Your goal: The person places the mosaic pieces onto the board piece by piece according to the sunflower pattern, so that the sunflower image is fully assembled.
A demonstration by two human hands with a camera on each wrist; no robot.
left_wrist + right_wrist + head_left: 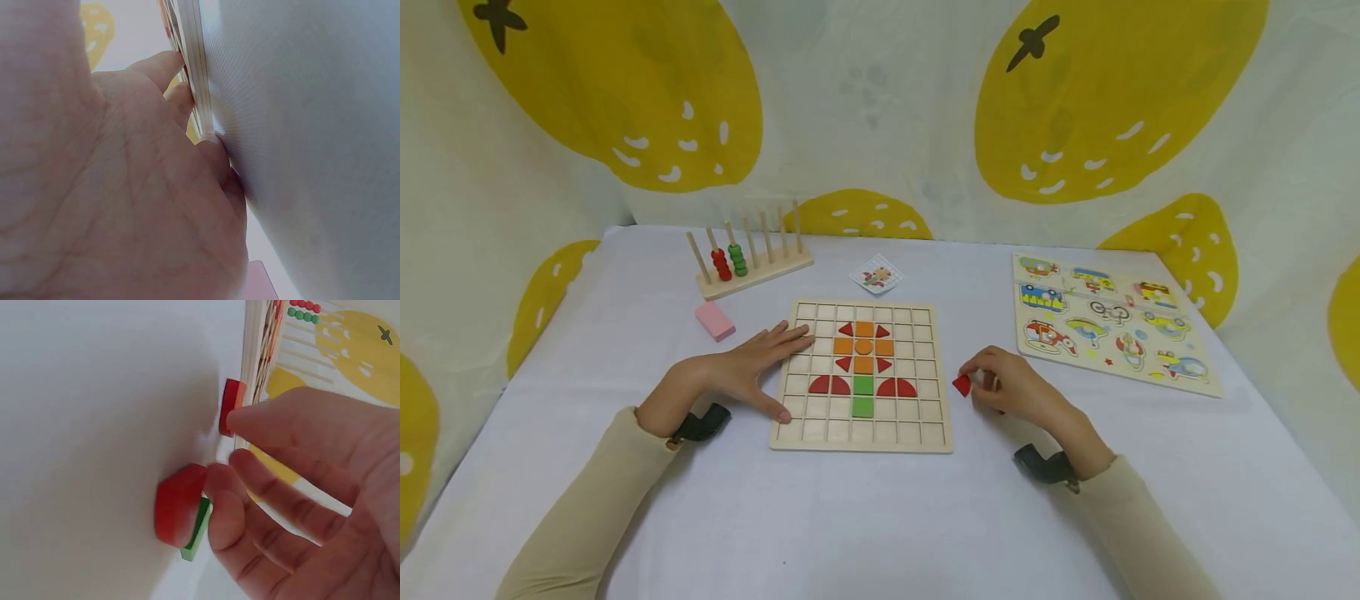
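Observation:
A wooden grid board lies flat in the middle, bearing red, orange and green pieces in a flower pattern. My left hand rests spread at its left edge, thumb and fingertips on the frame; the left wrist view shows fingers along the board's side. Just right of the board, my right hand pinches a small red quarter-circle piece. In the right wrist view this red piece is at a fingertip. Another red piece and a green piece show by the lower fingers, hidden in the head view.
Behind the board lies a small pattern card. A wooden bead stand with red and green beads stands at the back left, a pink block in front of it. At the right is a vehicle peg puzzle.

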